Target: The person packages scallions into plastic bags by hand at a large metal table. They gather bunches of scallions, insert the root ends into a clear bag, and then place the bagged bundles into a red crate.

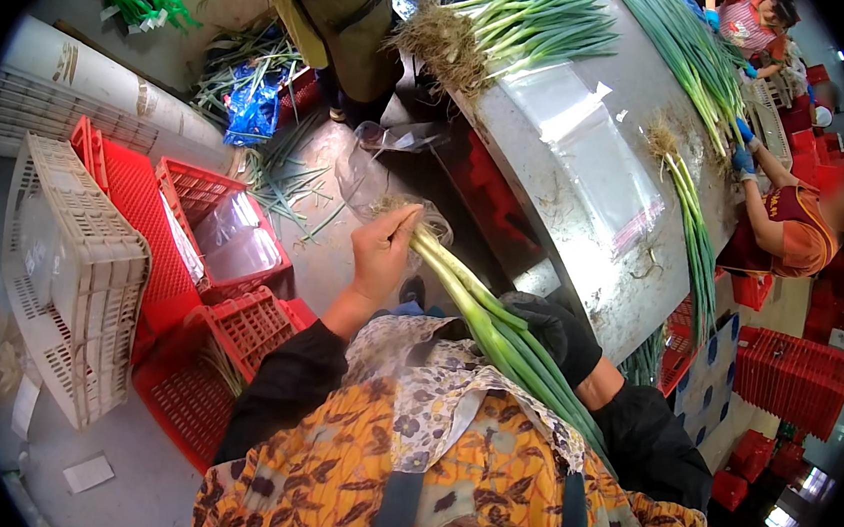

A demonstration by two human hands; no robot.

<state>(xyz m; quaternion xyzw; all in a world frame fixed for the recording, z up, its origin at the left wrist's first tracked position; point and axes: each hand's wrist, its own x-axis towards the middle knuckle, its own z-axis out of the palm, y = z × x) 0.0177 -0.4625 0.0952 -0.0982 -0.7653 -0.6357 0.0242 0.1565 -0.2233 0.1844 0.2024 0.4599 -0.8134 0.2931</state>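
Observation:
A bunch of green onions (489, 314) lies slantwise before my body, its roots up at the left and its green leaves running down past my right sleeve. Near the root end my left hand (387, 249), bare, has its fingers closed on the white stalks. My right hand (555, 334), in a dark glove, is around the bunch at its green part; its fingers are partly hidden. On the metal table (582, 240) to the right are clear plastic bags (590, 154), a small bunch of green onions (687, 204) and a large rooted pile (533, 28).
Red plastic crates (185, 393) and a beige crate (84, 256) stand at the left. Onion scraps and a clear plastic bag (362, 175) lie on the floor. A person (345, 23) stands beyond the table's corner; a co-worker's blue-gloved hands (743, 160) touch onions at the far edge.

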